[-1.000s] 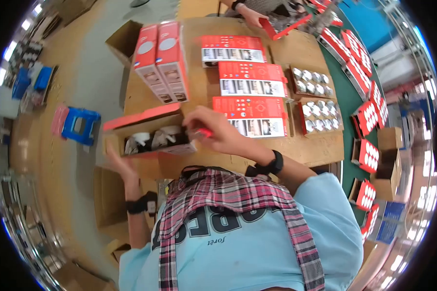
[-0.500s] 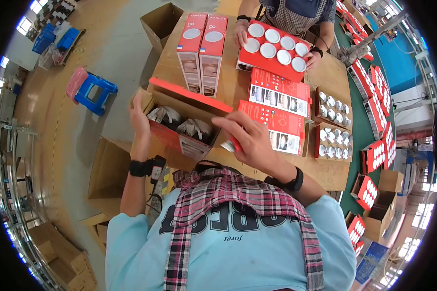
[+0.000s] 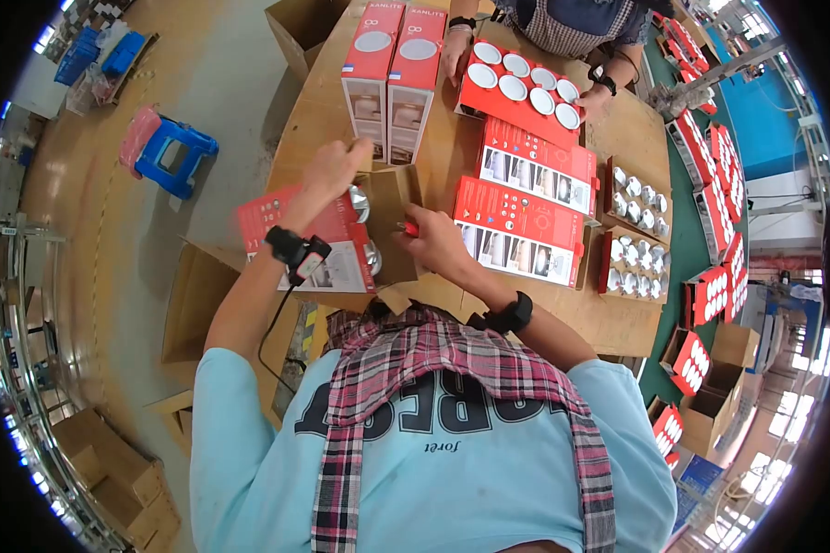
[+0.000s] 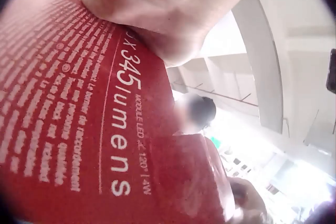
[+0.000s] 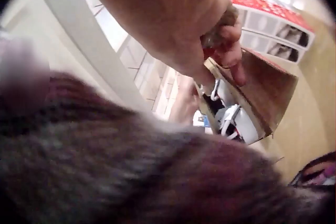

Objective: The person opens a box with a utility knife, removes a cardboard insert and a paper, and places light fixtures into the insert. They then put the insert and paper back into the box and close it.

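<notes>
Curled fingers of the right hand (image 3: 441, 244) grip a small red item (image 3: 411, 228), its full shape hidden, at the brown cardboard flap (image 3: 395, 207) of an opened red-and-white box (image 3: 337, 226). In the right wrist view, one finger reaches out against the cardboard. The left hand (image 3: 337, 173) bends over the box's far edge; whether its fingers grip the card or merely rest on it, the pictures cannot tell.

The box lies between the two hands on the near part of the wooden table (image 3: 295, 175). Half a second ago its mouth faced up, with the left hand at its left end; now the box is turned, its mouth toward the right hand, and the left hand has crossed to the far side. Silvery round parts (image 3: 360, 204) show at the opening, and white fittings (image 5: 229, 119) appear inside. The turn seems to bring the flap within the right hand's reach, though the held item may catch on the card.

Just beyond the left hand stand two upright boxes (image 3: 413, 92). To the right lie flat printed cartons (image 3: 515, 230) and, past them, an open tray of silvery parts (image 3: 634, 267). Across the table, a second person's hands (image 3: 456, 55) steady a red panel (image 3: 489, 98) bearing eight white discs, as they did half a second ago.
</notes>
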`<control>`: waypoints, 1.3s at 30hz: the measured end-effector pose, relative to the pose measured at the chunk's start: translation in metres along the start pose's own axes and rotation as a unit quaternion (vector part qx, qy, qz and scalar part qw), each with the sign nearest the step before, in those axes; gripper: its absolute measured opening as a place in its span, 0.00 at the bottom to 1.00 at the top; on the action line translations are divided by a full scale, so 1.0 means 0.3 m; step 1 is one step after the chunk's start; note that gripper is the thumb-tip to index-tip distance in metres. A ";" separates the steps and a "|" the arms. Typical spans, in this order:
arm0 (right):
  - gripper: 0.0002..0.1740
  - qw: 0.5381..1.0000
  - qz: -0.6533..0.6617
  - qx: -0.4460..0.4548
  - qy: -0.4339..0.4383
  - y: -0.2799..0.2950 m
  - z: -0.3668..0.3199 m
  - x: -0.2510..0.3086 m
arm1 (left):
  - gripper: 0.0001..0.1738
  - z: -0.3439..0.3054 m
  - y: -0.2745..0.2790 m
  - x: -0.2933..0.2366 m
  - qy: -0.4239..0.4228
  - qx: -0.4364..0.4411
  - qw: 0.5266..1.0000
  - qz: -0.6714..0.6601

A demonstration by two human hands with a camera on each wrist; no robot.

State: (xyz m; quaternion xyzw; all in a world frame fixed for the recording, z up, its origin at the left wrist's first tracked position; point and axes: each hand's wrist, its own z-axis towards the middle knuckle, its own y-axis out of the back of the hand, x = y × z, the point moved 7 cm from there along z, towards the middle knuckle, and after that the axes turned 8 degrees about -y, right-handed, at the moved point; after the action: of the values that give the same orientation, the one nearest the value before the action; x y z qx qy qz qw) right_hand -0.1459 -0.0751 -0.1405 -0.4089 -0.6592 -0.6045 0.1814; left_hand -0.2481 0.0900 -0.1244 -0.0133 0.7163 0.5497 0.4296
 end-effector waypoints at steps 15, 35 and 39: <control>0.19 0.978 0.136 -0.080 -0.132 0.194 -0.048 -0.314 | 0.51 0.107 -0.315 -0.034 -0.048 0.133 0.986 -0.094; 0.18 0.965 0.124 -0.120 -0.199 0.314 -0.204 -0.764 | 0.45 0.075 -0.415 0.124 -0.116 0.248 0.958 0.089; 0.11 0.962 0.179 -0.119 -0.168 0.248 -0.270 -0.746 | 0.44 0.039 -0.420 0.176 -0.137 0.252 0.949 0.132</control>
State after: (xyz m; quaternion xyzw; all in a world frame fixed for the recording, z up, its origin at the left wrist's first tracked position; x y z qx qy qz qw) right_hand 0.0241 -0.2281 -0.2400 -0.6347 -0.5192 -0.5589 0.1231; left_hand -0.2124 0.0735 -0.2557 0.2658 0.7611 0.3994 0.4365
